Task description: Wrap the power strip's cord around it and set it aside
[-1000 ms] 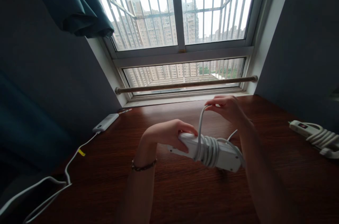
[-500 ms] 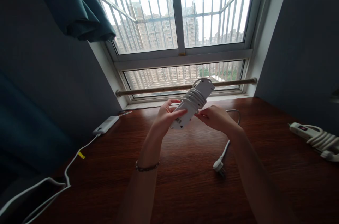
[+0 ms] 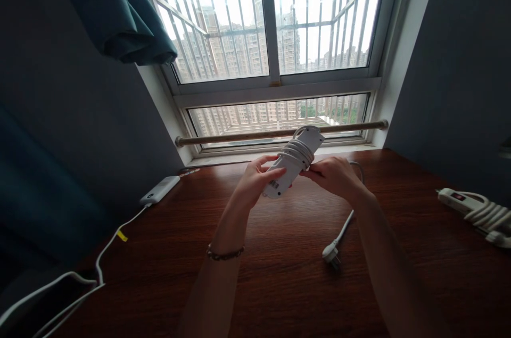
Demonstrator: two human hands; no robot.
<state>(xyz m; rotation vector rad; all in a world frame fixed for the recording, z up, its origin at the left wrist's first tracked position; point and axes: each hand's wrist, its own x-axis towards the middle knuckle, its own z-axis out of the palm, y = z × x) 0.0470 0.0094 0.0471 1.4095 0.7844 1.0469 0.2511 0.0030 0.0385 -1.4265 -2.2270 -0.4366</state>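
- The window (image 3: 271,24) fills the upper middle of the frame, barred outside, with a wooden rod (image 3: 239,135) running across its lower pane.
- A dark teal curtain (image 3: 115,13) hangs bunched in the upper left.
- The surface (image 3: 279,295), dark reddish wood, spans the lower half of the frame.
- A white power strip (image 3: 293,162) is held up in the middle of the frame, above the surface, tilted with its far end toward the upper right; its cord is coiled several turns around its body.
- The left hand (image 3: 255,181) grips the lower end of the power strip, fingers wrapped around it.
- The right hand (image 3: 333,175) pinches the cord (image 3: 344,223) just beside the coils, at the right side of the power strip.
- The loose cord runs from the right hand down to a plug (image 3: 330,255), which lies on the surface at lower centre right.
- A second power strip (image 3: 473,205), wrapped in its own cord, lies at the right edge.
- A white power bank (image 3: 159,189) lies at the left, with a white cable (image 3: 99,258) trailing to the lower left corner.
- A bracelet (image 3: 224,254) sits on the left wrist.
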